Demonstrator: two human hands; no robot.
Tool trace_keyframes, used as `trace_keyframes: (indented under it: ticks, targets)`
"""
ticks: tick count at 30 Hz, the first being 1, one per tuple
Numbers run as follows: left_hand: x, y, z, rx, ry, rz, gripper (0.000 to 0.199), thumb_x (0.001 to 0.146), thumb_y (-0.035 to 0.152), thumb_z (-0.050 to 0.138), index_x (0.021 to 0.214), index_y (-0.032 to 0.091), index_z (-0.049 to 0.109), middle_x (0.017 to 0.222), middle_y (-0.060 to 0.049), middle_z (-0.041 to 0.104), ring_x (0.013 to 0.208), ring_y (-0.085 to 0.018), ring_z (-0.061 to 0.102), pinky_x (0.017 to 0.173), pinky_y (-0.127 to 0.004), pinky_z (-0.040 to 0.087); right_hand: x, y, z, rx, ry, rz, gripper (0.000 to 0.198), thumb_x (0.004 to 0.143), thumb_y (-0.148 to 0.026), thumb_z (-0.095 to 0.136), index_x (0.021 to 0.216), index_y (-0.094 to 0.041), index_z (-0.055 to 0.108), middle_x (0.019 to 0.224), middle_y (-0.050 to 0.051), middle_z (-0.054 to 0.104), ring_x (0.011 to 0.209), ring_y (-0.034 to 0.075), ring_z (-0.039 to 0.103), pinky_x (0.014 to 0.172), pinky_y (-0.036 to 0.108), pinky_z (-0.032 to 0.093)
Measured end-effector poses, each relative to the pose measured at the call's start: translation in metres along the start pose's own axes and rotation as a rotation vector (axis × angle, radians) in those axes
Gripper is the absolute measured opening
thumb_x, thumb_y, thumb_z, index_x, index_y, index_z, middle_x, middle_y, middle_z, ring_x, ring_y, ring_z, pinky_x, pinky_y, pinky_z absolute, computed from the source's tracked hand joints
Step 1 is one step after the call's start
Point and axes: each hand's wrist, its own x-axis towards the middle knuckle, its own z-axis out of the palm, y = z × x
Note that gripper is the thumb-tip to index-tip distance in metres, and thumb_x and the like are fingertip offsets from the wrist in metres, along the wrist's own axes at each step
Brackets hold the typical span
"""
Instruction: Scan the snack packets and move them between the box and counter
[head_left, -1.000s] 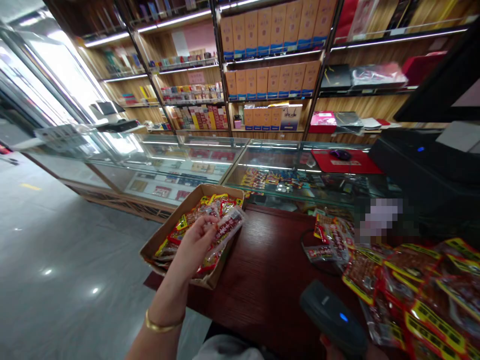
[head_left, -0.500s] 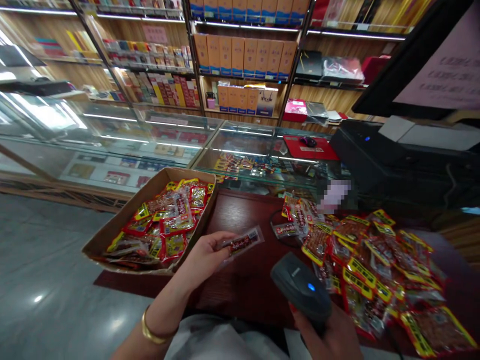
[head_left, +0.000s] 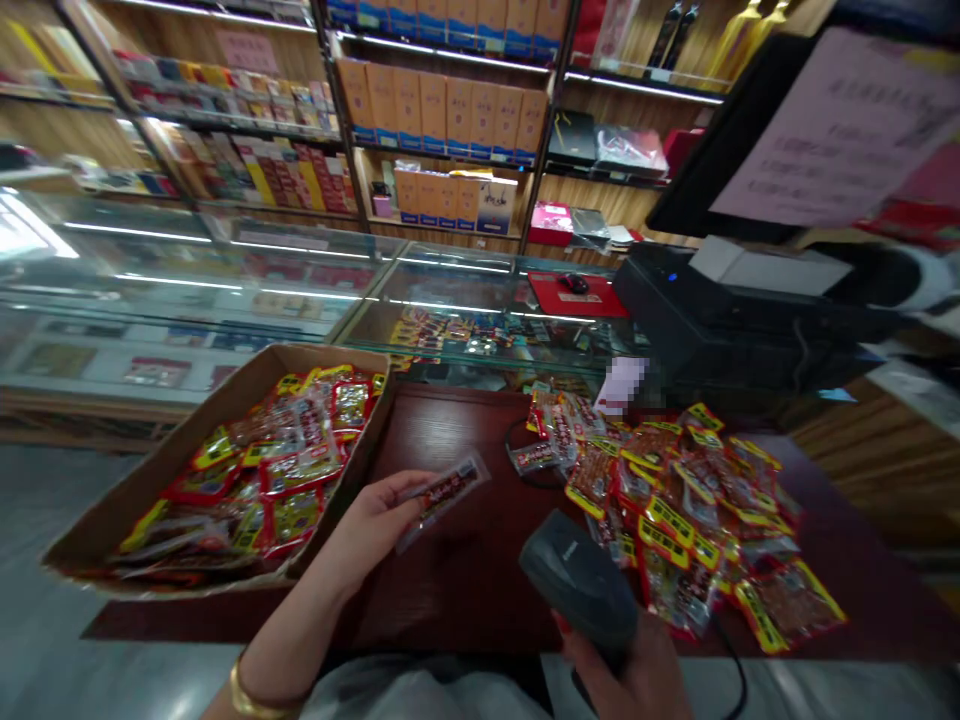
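My left hand (head_left: 379,520) pinches one end of a clear snack packet (head_left: 448,492) with dark contents, held above the dark red tabletop (head_left: 442,600). In my right hand (head_left: 622,665) is a black barcode scanner (head_left: 581,580), its head pointing up and left toward the packet but apart from it. Left of my left hand stands an open cardboard box (head_left: 97,540) filled with red and yellow snack packets (head_left: 300,460). A loose pile of similar packets (head_left: 675,500) spreads over the table to the right of the scanner.
A glass display counter (head_left: 442,350) runs behind the table. On it are a red mat (head_left: 540,290) with a computer mouse (head_left: 574,284) and a black machine (head_left: 720,320) under a monitor (head_left: 750,130). A black cable (head_left: 739,665) hangs near the scanner. Stocked shelves (head_left: 442,150) line the wall.
The view has turned right, so everything sits further left. The blue light seen on the scanner no longer shows. Both hands keep hold of the packet and the scanner.
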Motion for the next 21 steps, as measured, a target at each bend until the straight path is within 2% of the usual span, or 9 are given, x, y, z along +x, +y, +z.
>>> trace_keyframes:
  ticks: [2,4,7,11,15,17,19,21]
  targets:
    - [0.010,-0.001,0.005,-0.034,-0.014,-0.035,0.045,0.070,0.042,0.076,0.107,0.017,0.075,0.095,-0.005,0.080,0.075,-0.019,0.072,0.066,-0.025,0.052,0.005,0.008,0.006,0.120,-0.043,0.104,0.044,0.076,-0.064,0.068,0.070,-0.021,0.074,0.055,0.006,0.068,0.056,0.024,0.066,0.060,0.032,0.054]
    - [0.026,0.001,0.017,-0.055,-0.057,-0.023,0.052,0.069,0.047,0.078,0.111,0.017,0.074,0.099,-0.007,0.080,0.079,-0.021,0.073,0.069,-0.028,0.054,0.015,0.020,0.017,0.286,-0.096,0.232,0.050,0.078,-0.068,0.067,0.074,-0.018,0.072,0.056,0.005,0.068,0.050,0.019,0.061,0.051,0.028,0.049]
    - [0.054,0.011,0.052,-0.027,-0.185,0.065,0.050,0.069,0.046,0.079,0.111,0.018,0.075,0.102,-0.006,0.080,0.083,-0.022,0.073,0.072,-0.029,0.056,0.033,0.042,0.034,0.487,-0.124,0.350,0.059,0.073,-0.074,0.068,0.078,-0.015,0.067,0.059,0.003,0.067,0.041,0.012,0.055,0.042,0.023,0.042]
    - [0.095,0.029,0.130,0.030,-0.455,0.114,0.036,0.074,0.036,0.076,0.104,0.016,0.077,0.090,-0.005,0.080,0.074,-0.019,0.072,0.066,-0.027,0.055,0.044,0.063,0.046,0.632,-0.107,0.396,0.061,0.068,-0.075,0.072,0.079,-0.015,0.063,0.057,-0.002,0.062,0.039,0.010,0.053,0.039,0.021,0.041]
    - [0.137,0.044,0.217,0.087,-0.599,0.076,0.016,0.084,0.027,0.068,0.093,0.016,0.075,0.078,-0.001,0.076,0.069,-0.014,0.069,0.065,-0.025,0.056,0.046,0.068,0.045,0.659,-0.084,0.412,0.062,0.069,-0.073,0.073,0.086,-0.014,0.063,0.059,-0.002,0.063,0.039,0.009,0.055,0.039,0.019,0.040]
    - [0.150,0.049,0.249,0.102,-0.676,0.056,0.017,0.091,0.025,0.064,0.099,0.013,0.072,0.084,-0.003,0.074,0.073,-0.014,0.069,0.070,-0.028,0.057,0.046,0.068,0.044,0.655,-0.072,0.433,0.066,0.066,-0.075,0.073,0.087,-0.013,0.064,0.059,-0.002,0.063,0.038,0.009,0.054,0.038,0.020,0.040]
    - [0.152,0.052,0.264,0.113,-0.729,0.052,0.023,0.095,0.030,0.062,0.111,0.013,0.067,0.100,-0.006,0.072,0.083,-0.016,0.069,0.075,-0.033,0.059,0.044,0.069,0.044,0.649,-0.062,0.441,0.069,0.063,-0.077,0.073,0.087,-0.013,0.064,0.059,-0.002,0.063,0.038,0.009,0.054,0.039,0.020,0.041]
    - [0.142,0.054,0.259,0.131,-0.735,0.071,0.030,0.095,0.032,0.062,0.120,0.015,0.064,0.108,-0.008,0.070,0.089,-0.018,0.069,0.078,-0.036,0.059,0.039,0.071,0.044,0.624,-0.063,0.438,0.068,0.064,-0.077,0.073,0.086,-0.013,0.065,0.060,-0.001,0.064,0.039,0.009,0.054,0.039,0.021,0.041]
